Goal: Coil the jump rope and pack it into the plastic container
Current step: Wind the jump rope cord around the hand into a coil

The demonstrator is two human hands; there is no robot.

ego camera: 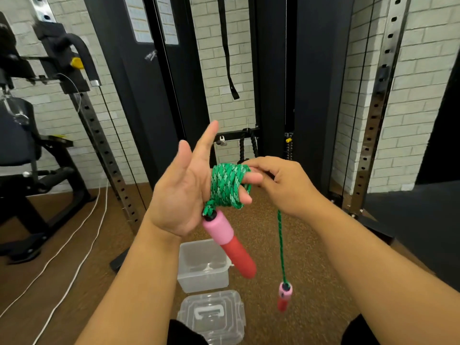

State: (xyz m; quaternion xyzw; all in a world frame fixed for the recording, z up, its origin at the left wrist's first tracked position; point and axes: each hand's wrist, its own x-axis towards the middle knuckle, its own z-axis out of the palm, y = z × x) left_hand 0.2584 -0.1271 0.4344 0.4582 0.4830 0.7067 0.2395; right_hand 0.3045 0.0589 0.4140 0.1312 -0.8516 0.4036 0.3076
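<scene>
A green jump rope (225, 185) is wound in several turns around the lower fingers of my left hand (184, 190), whose index finger and thumb point up. One pink and red handle (230, 247) hangs just below that coil. My right hand (283, 183) pinches the rope beside the coil. From it a free length drops down to the second pink and red handle (284, 296), which dangles in the air. On the floor below stands the clear plastic container (202, 266), open, with its lid (211, 314) lying nearer to me.
A black cable machine frame (273, 95) and perforated uprights stand ahead against a white brick wall. A weight bench (29, 155) is at the left, with white cables (74, 240) trailing over the brown floor. A dark mat (418, 225) lies at the right.
</scene>
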